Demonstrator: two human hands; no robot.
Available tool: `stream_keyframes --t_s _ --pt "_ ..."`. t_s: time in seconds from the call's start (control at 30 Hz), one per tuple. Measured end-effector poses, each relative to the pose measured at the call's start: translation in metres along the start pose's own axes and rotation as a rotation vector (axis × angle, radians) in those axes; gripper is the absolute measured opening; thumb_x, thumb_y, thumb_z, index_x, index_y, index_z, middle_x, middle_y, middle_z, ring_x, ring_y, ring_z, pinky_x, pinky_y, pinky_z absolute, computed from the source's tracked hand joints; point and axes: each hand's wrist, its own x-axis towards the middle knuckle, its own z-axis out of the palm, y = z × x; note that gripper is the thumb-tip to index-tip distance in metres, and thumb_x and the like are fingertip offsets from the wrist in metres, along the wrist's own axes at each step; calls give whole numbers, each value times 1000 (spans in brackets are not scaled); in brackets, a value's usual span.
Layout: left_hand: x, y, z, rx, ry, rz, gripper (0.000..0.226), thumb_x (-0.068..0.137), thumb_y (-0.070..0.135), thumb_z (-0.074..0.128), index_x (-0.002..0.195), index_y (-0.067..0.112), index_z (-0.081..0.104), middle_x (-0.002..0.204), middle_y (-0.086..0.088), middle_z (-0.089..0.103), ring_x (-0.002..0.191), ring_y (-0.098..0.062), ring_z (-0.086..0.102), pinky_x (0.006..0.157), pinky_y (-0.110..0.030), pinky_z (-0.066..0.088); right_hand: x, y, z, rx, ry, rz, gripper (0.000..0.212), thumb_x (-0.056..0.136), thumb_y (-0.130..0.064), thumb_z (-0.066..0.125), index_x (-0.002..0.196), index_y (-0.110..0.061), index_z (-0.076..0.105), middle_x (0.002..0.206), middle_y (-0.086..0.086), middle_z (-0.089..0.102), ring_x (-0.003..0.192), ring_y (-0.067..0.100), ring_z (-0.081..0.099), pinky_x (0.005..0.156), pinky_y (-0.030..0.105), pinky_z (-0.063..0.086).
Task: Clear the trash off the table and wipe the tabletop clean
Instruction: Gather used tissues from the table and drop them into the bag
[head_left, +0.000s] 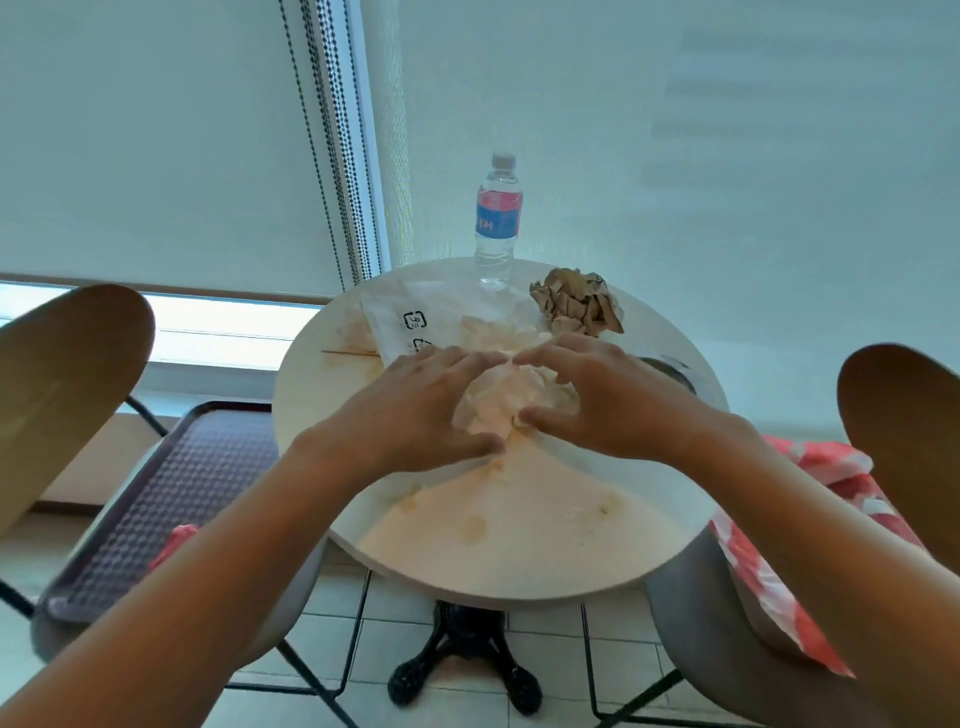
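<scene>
A crumpled white paper wad (501, 397) lies in the middle of the round white table (519, 561). My left hand (415, 410) cups its left side and my right hand (597, 397) cups its right side, fingers curved round it from both sides. Behind the wad lies a flat white paper bag (410, 312) with printed marks. A crumpled brown paper ball (576, 301) sits at the far right of the table. A clear water bottle (497, 218) with a red and blue label stands upright at the far edge. Brownish stains (475, 525) mark the near tabletop.
A dark tray (171, 493) lies on the chair seat at the left, with a wooden chair back (67, 379) behind it. A red and white cloth (769, 561) lies on the right chair. A dark object (670, 371) peeks out behind my right hand. Window blinds stand behind the table.
</scene>
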Motion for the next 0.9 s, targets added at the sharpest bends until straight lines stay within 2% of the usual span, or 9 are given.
stream_keyframes --t_s 0.17,0.27,0.4,0.53,0.77,0.9 --pt "-5 -10 -5 2 -6 -51 88 77 71 63 150 37 28 144 7 47 134 -15 41 112 -36 31 14 -3 13 -30 -59 -27 75 84 -58 71 148 -37 38 138 -5 53 112 15 60 90 39 56" --pt "-8 -13 -9 -10 22 -69 86 76 71 65 148 37 32 138 9 51 127 -13 45 109 -36 35 17 0 19 -1 -79 -58 63 87 -52 71 143 -41 46 131 -4 53 102 14 58 86 38 55" --pt "-10 -13 -10 -11 33 -78 85 74 71 66 146 36 37 136 11 52 125 -13 47 108 -38 37 21 4 21 58 -67 -87 35 92 -38 69 125 -31 64 116 -1 57 87 14 59 82 38 56" --pt "-13 -13 -13 -12 46 -89 81 76 68 67 145 37 38 139 13 50 128 -10 45 110 -35 34 20 6 12 92 -34 -104 15 94 -20 66 108 -23 70 104 -2 62 82 12 60 80 34 55" --pt "-14 -7 -23 0 78 -80 76 78 67 66 144 37 40 142 14 48 130 -9 45 112 -35 31 14 9 -16 86 59 -135 8 90 -14 65 95 -18 70 87 -4 64 74 10 58 74 26 48" --pt "-13 -6 -28 -21 83 -60 72 80 67 64 142 37 44 138 15 52 124 -8 49 111 -37 35 10 11 -36 58 16 -98 11 86 -12 63 90 -21 69 83 -12 61 76 4 57 73 28 46"
